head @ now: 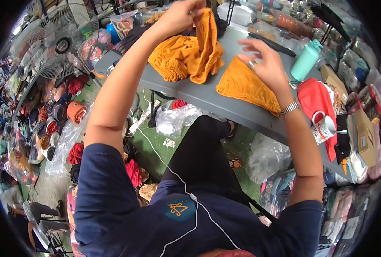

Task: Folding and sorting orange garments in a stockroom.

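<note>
High over the far side of the grey table [190, 93], my left hand [181, 16] grips the top of a mustard-yellow cloth [206, 29]. Its lower part hangs down onto a bunched mustard heap [177, 56] with ribbed edges. To the right lies a flatter, roughly triangular mustard fabric piece [242, 83] along the table edge. Above its right part is my right hand [262, 61], blurred, with fingers apart and nothing in them. Whether that hand touches the piece I cannot tell. A ring and a metal watch are on my right side.
A mint-green bottle [306, 61], red cloth [314, 94] and a mug with a spoon [324, 130] stand or lie to the right. A black bar-shaped object [272, 45] lies behind. At left are a pedestal fan [63, 45] and rolled garments [76, 112]. Another person [32, 221] is at lower left.
</note>
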